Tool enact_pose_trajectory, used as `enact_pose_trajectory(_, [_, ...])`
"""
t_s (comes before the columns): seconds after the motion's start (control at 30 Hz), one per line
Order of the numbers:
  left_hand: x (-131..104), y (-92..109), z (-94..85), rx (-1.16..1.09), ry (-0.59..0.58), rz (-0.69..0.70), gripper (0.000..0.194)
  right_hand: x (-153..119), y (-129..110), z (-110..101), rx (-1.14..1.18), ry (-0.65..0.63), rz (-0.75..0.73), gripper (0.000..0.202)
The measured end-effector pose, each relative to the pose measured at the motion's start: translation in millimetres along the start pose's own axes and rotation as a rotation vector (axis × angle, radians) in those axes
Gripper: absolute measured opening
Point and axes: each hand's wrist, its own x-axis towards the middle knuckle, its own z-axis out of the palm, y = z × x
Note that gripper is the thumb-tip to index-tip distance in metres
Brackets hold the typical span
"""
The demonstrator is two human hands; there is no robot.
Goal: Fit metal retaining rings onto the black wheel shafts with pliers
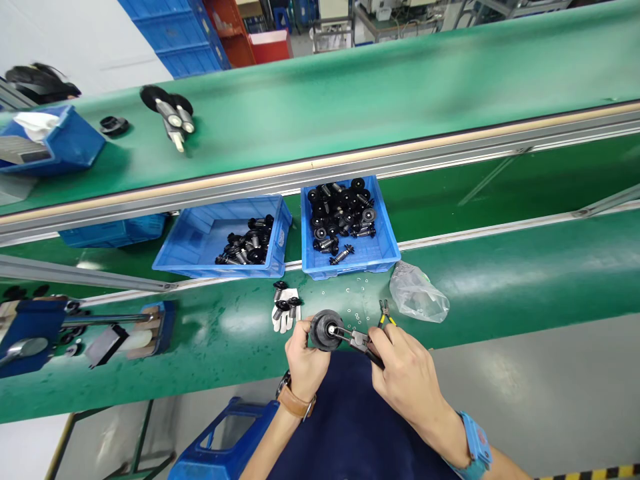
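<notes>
My left hand (307, 357) is closed around a black round wheel-like part (324, 330) with a pale shaft end at its centre. In my right hand (407, 367) is a pair of circlip pliers (359, 340), their tips at that shaft end. Whether a ring sits on the tips is too small to tell. Small pale rings (357, 317) lie scattered on the bench just beyond. A second pair of pliers with yellow-and-black handles (385, 313) rests near my right hand. Several similar black parts (283, 305) lie on a white glove (283, 324) beyond my left hand.
Two blue bins, the right one (351, 267) and the left one (220, 271), hold many black parts. A clear plastic bag (419, 292) lies right of them. At left stands a blue press-like fixture (35, 333). A raised green shelf (380, 100) runs behind.
</notes>
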Motion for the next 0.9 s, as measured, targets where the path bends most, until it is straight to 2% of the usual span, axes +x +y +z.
enact_pose_trajectory(0.63, [1.1, 7.5, -3.0, 0.016, -0.016, -0.002, 0.013, 0.9, 1.5, -1.9, 0.016, -0.028, -0.003, 0.027])
enact_pose_trajectory(0.9, [-2.0, 2.7, -0.7, 0.003, -0.025, -0.05, 0.014, 1.6, 2.5, -0.1, -0.005, -0.024, -0.011, 0.025])
